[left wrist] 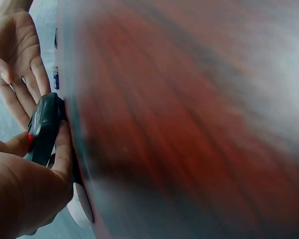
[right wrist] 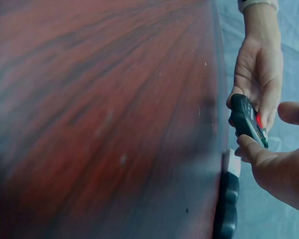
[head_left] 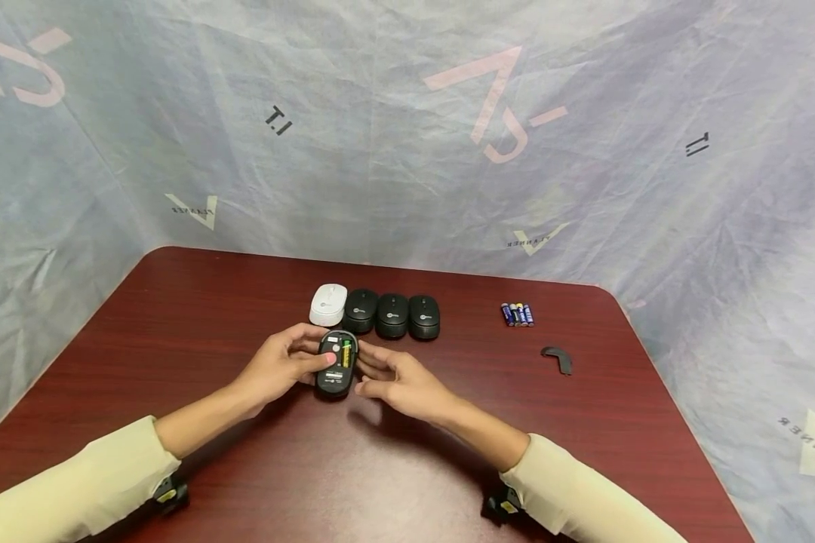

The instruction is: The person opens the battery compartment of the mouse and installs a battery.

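Note:
A black computer mouse (head_left: 335,383) is held underside up in the head view, its battery slot uncovered. A green-and-yellow battery (head_left: 346,353) sits in that slot. My left hand (head_left: 275,369) grips the mouse from the left, thumb pressed on the underside and fingers behind it. At the mouse's right side is my right hand (head_left: 410,385), its fingertips at the edge and the thumb held apart; the right wrist view shows these fingers (right wrist: 256,149) extended along it. In the left wrist view the mouse (left wrist: 44,129) stands tilted between left thumb and fingers.
Just beyond my hands, a white mouse (head_left: 329,305) and three black mice (head_left: 392,315) stand in a row. Several blue batteries (head_left: 518,314) lie side by side at the back right. Nearer on the right lies a curved dark cover piece (head_left: 560,358) on the reddish-brown table (head_left: 244,467).

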The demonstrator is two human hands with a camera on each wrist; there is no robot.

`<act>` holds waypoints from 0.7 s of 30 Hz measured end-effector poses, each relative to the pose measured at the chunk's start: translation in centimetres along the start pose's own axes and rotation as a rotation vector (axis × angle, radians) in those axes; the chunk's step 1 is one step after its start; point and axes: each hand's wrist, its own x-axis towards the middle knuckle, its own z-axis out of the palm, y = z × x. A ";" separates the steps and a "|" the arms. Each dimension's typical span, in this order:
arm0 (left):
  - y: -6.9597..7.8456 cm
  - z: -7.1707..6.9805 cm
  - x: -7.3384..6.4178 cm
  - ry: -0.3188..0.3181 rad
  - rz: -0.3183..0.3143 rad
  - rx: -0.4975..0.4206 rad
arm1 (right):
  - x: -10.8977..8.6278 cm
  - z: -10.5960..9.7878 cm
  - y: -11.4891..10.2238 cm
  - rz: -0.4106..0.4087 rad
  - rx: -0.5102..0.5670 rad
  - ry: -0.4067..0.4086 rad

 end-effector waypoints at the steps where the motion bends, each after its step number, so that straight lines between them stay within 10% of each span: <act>1: -0.1 -0.2 -0.1 0.007 -0.003 0.011 | 0.2 0.2 0.0 0.009 0.007 -0.007; 21: -1.0 -6.0 -0.7 0.069 -0.054 0.112 | 5.3 4.3 -1.0 0.096 0.080 -0.018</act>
